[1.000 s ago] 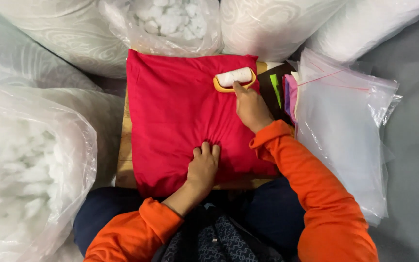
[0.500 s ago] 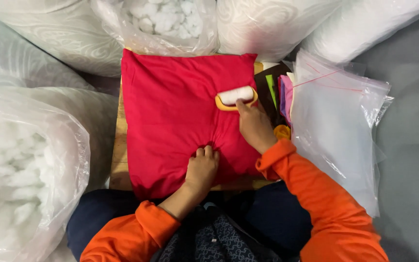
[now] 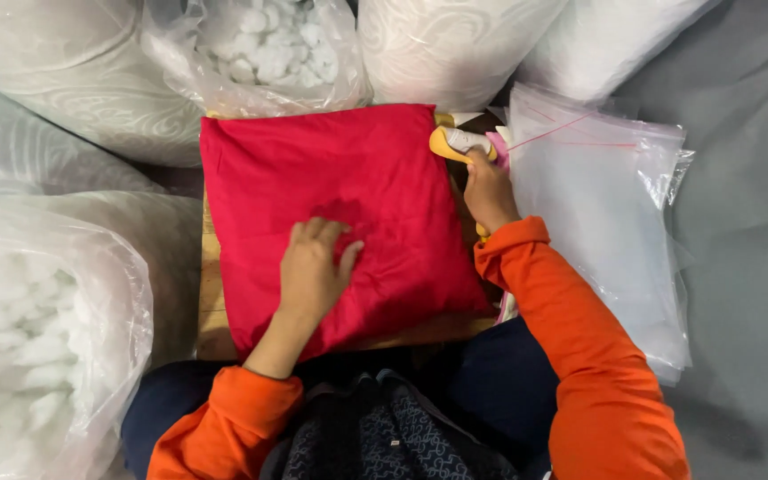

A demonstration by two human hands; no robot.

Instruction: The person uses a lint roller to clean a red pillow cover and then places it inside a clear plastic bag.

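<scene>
The red cushion [image 3: 348, 222] lies across the wooden board [image 3: 211, 311] on the person's lap. The lint roller [image 3: 457, 142], a second ago on the fabric, now sits off the cushion's right edge, grasped by the right hand [image 3: 489, 191]. The left hand [image 3: 313, 267] has shifted up-centre, fingers spread flat, pressing the cover; that pass looks finished.

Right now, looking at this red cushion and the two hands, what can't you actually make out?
All in the head view:
- The yellow and white tool is half covered by the right hand; its handle and grip are hidden.
- The wooden board shows only at its edges under the red cushion.
- The left hand covers the fabric beneath its palm.
- The bag of white stuffing is cut off by the left frame edge.
</scene>
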